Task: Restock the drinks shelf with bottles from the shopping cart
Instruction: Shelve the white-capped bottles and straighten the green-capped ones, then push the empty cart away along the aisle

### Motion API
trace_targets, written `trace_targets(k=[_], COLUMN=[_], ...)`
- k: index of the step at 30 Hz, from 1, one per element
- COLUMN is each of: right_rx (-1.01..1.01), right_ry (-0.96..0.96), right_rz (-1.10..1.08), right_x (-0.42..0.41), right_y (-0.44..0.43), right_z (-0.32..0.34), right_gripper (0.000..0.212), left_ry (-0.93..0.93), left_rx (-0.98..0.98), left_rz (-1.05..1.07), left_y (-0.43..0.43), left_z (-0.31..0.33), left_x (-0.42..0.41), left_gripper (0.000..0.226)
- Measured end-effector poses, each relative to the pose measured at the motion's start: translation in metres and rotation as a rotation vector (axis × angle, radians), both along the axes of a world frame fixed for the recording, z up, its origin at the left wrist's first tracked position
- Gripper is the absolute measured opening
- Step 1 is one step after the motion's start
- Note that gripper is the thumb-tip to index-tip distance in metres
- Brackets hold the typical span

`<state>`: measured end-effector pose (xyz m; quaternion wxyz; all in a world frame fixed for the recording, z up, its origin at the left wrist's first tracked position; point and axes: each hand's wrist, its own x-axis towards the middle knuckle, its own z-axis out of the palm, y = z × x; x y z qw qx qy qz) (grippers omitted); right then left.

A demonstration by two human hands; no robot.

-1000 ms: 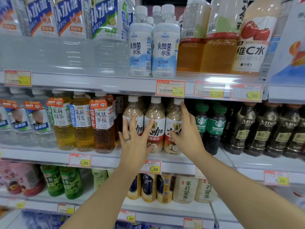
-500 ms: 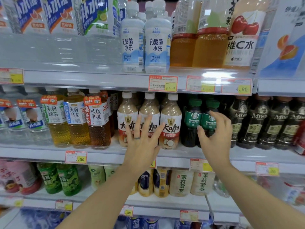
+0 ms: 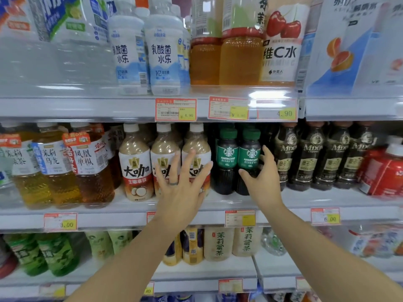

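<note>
Right hand shifted from milk-coffee bottles to 2 green-capped Americano bottles, fingers curling around 1, left hand splayed flat against coffee labels, middle shelf, stocked supermarket aisle

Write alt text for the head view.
Two bare hands reach into the middle drinks shelf: the left hand spread over milk-coffee bottles, the right hand curled open around a green-capped Americano bottle. Tea, water and coffee bottles fill the surrounding shelves.

Left hand hides middle latte bottle label.
</note>
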<state>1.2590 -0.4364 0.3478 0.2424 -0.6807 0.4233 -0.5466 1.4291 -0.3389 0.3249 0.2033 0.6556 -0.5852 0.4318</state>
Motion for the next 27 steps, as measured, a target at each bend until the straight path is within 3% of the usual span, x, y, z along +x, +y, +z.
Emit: trace_targets(k=[5,9,15,20,23,27], right_rx=[-0.211,-0.157,-0.161,-0.178,-0.307,-0.431], right_ry=[-0.108,-0.019,0.295,0.29,0.241,0.196], right_rz=[-0.161,-0.251,-0.165,-0.18,-0.181,0.031], right_x=[-0.051,-0.096,-0.114,-0.118,-0.11,-0.08], right_y=[0.01,-0.012,-0.032,-0.037,-0.024,0.023], right_z=[0.004,-0.003,-0.015,-0.019,-0.018,-0.034], right_gripper=[0.049,0.042,0.039,0.037,0.028,0.02], left_ry=[-0.043,-0.024,-0.028,-0.039,-0.003,0.1], left_rx=[0.04,0.102,0.19,0.195,0.196,0.12], left_rz=[-0.28,-0.307,-0.126,-0.118,-0.187,-0.354], left_y=[-0.012,-0.037,-0.071,-0.077,-0.065,-0.021], left_z=[0.011,0.012,0.001,-0.002,-0.001,-0.021], left_x=[-0.047,-0.084,-0.102,-0.103,-0.104,-0.087], left_gripper=[0.056,0.049,0.069,0.065,0.057,0.036])
